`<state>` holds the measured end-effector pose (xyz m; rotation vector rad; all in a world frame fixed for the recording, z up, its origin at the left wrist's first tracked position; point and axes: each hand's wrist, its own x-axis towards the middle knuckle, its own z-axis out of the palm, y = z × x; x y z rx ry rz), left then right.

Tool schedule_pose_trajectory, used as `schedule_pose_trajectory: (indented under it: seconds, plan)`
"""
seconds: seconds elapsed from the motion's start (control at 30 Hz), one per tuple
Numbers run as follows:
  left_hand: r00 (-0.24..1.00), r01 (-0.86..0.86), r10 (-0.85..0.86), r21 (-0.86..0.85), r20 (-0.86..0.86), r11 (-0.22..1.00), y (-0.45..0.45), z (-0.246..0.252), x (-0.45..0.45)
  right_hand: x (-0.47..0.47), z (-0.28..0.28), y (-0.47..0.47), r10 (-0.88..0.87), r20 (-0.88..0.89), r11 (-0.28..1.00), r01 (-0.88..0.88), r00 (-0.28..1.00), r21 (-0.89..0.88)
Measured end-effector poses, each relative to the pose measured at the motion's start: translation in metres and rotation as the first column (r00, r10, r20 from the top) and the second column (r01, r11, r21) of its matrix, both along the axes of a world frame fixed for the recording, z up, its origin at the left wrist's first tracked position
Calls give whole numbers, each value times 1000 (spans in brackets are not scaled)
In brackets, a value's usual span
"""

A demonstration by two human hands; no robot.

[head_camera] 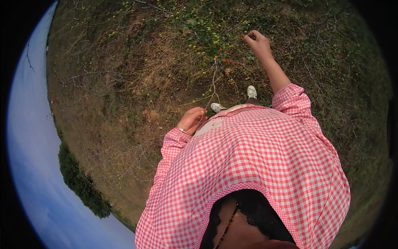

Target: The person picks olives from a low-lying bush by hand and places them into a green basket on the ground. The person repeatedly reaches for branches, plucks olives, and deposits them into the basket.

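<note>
My left hand (192,119), with a bangle at the wrist, is closed around the end of a thin bare branch (214,77) low in front of my shirt. That branch runs up to a leafy part with clusters of small round fruit, green (214,36) and red-orange (227,61). Farther up and to the right, my right hand (257,42) has its thumb and finger bent towards each other near the twigs. A green fruit (245,32) shows right by its fingertips; whether the fingers grip it, I cannot tell.
Thin, possibly thorny branches (93,73) spread at the left, and more twigs (326,21) tangle at the upper right. Dry grass and weeds (155,65) cover the ground. My white shoes (252,92) stand just below the fruiting branch. A dark green tree (79,180) is in the distance.
</note>
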<state>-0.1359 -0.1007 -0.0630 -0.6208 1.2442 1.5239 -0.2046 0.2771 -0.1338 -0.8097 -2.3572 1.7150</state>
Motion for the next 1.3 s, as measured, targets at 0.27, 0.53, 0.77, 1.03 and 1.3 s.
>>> schedule_pose_trajectory:
  seconds: [0.27, 0.53, 0.77, 1.03, 1.3]
  plan:
    - [1000, -20, 20, -7, -3, 1000, 3, 1, -2, 31, 1, 34, -49, -122, 533, -78, 991, -843]
    - [1000, 12, -12, 4, -7, 1000, 3, -3, -3, 4, 19, 63, -76, -78, 629, -13, 994, -777]
    - [999, 22, -21, 17, -24, 1000, 2, -5, -2, -71, 30, 71, 496, 180, 844, -521, 849, 130]
    - [999, -32, 32, -26, -16, 999, 6, -2, 4, -99, 30, 50, 518, 636, 413, -819, 572, 399]
    - [999, -46, 46, -1, -12, 999, 2, -7, 6, -98, 37, 46, 501, 677, 342, -842, 539, 417]
